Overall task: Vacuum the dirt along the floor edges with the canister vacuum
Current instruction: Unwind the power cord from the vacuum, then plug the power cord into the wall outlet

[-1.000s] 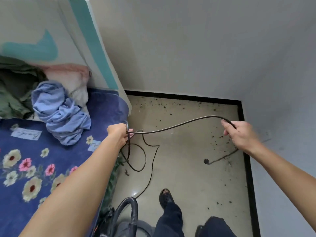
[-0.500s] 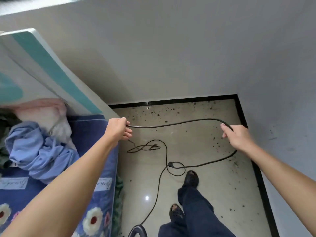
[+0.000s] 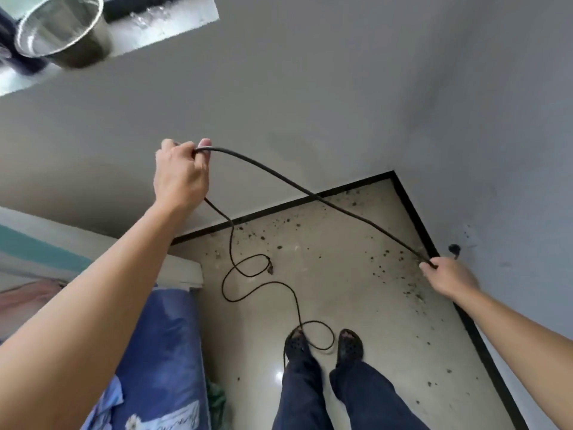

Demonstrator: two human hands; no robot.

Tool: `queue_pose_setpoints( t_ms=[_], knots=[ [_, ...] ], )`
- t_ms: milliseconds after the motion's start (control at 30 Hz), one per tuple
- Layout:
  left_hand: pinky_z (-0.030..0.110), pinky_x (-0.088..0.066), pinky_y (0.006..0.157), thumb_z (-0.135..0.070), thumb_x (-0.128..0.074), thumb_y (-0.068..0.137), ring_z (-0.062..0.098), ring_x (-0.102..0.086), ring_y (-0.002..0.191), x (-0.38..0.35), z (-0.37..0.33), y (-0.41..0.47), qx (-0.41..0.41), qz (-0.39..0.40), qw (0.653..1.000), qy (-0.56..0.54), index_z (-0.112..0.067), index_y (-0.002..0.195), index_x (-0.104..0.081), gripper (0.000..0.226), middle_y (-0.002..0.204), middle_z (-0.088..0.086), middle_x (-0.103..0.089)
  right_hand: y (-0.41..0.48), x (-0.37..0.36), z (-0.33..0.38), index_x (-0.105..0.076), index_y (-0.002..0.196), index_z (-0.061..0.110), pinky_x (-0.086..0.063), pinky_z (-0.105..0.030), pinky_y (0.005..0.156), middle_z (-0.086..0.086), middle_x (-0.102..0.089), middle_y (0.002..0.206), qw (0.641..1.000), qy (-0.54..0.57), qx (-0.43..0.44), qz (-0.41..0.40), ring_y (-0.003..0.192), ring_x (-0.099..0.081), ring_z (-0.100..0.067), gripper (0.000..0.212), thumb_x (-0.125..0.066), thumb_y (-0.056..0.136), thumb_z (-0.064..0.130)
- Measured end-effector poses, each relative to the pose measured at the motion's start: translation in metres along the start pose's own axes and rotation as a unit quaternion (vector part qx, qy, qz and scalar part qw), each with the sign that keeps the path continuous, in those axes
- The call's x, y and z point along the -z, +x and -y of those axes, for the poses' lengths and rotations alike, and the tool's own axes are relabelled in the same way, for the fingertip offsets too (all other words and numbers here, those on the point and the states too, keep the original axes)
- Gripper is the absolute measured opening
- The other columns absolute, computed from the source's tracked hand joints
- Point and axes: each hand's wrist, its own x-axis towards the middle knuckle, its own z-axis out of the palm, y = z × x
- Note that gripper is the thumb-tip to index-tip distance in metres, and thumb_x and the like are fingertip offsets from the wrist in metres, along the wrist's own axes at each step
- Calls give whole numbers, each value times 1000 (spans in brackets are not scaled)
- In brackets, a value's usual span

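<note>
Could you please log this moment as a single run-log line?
stage: cord handling | left hand: grips cord, raised | right hand: grips cord, near wall | slack: loops on floor | dirt: along edges, unvacuumed

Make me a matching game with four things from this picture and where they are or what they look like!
Things:
1. cord
2. pot
3. dirt
4. sheet

Clues:
a. shiny, up on the ledge
b. scattered over the floor
c. held between the left hand and the right hand
d. blue with flowers

Pairs: 1-c, 2-a, 3-b, 4-d
</note>
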Motion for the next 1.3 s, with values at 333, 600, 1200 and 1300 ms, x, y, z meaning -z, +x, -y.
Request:
queue_pose_setpoints(
  t_ms=[333,600,1200,1300],
  knots=[
    [33,-51,67,-26,-77,79,21,-62,65,-138,-43,27,-58,474,876,-72,-5,94,-60,31,74,13,-70,-2,27,58,-41,78,14,-43,-38,59,-7,-55,65,992,-54,62,-97,62,-53,-29,45,-27,103,49],
    [47,-54,86,-25,-61,93,30,-65,64,-224,-63,46,108,490,843,-194,0,120,-54,37,61,10,-66,-10,6,81,-66,109,21,-34,-35,47,5,-48,51,985,8,103,-136,44,-39,-13,21,-48,99,17],
    [23,-23,46,-56,-70,75,18,-24,48,-228,-184,3,-214,595,768,-98,-13,51,-50,54,55,8,-31,-9,-12,-61,-65,100,18,-51,-37,71,-9,-62,98,962,120,-233,-77,94,-60,-30,22,-43,100,23],
    [27,-23,51,-53,-67,81,20,-23,51,-226,-188,4,-200,598,773,-64,-16,47,-44,55,54,8,-29,22,3,-86,-59,106,10,-58,-43,73,-13,-63,90,784,505,-360,4,78,-65,-30,10,-52,99,14]
  ],
)
